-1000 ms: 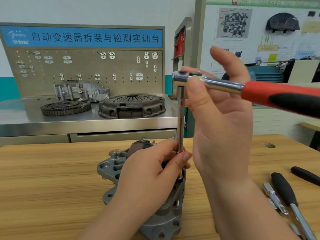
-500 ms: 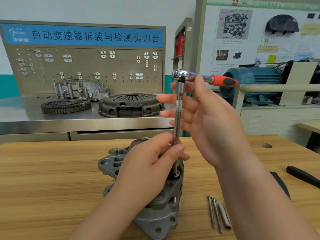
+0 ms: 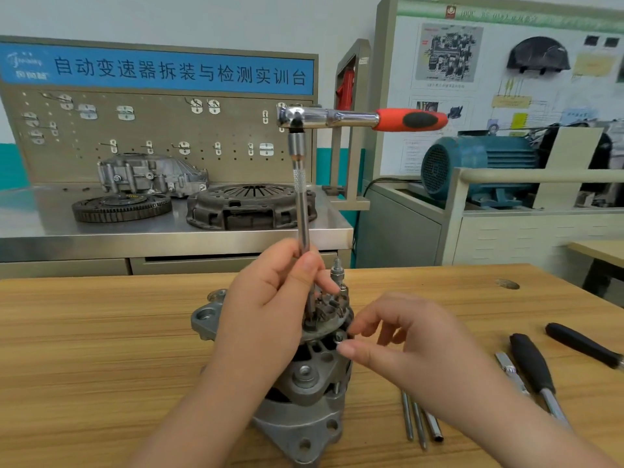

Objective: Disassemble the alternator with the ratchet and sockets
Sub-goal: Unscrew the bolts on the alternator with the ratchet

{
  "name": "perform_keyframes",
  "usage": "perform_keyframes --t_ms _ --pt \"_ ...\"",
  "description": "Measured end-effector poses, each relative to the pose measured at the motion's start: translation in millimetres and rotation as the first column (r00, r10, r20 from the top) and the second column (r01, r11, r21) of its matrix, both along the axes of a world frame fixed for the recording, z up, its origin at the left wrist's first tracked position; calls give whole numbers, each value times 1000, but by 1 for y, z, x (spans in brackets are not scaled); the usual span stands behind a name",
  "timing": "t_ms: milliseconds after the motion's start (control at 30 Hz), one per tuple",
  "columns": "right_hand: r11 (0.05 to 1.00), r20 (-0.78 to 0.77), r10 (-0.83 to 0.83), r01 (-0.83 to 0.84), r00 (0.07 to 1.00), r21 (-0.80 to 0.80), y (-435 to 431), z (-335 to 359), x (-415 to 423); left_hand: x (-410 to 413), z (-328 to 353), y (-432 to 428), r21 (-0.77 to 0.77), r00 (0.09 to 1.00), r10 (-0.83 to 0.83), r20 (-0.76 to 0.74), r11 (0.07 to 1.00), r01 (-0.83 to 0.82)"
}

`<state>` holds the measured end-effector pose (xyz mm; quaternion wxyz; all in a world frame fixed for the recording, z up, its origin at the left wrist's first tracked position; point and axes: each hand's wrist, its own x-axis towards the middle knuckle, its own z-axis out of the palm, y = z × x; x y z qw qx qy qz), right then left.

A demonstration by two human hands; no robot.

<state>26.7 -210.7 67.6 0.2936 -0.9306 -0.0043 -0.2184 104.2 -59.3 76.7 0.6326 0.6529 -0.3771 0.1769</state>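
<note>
Alternator (image 3: 304, 376) between hands: left hand (image 3: 270, 298) grips extension (image 3: 302, 211), right hand (image 3: 405, 339) touches.

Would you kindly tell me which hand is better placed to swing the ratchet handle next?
Probably the right. The left hand grips the extension bar just above the alternator, steadying it. The ratchet handle sticks out rightward, ungripped, and the right hand sits beside the alternator on that side.

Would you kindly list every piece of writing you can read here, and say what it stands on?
"自动变速器拆装与检测实训台": blue banner above the pegboard.
Logo at the banner's left end: too blurred to read.
Posters and green header on the wall board: too small to read.
Ratchet, alternator: no readable marks.
</note>
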Motion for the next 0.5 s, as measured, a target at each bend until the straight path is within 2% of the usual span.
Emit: perform_keyframes --t_ms 233,500 --pt "993 62 -109 112 992 -47 18 -4 5 1 -1 0 -28 1000 -15 -16 1000 15" --pt "990 102 -114 122 988 -76 28 -3 6 5 2 4 -39 999 -21 -26 999 20"
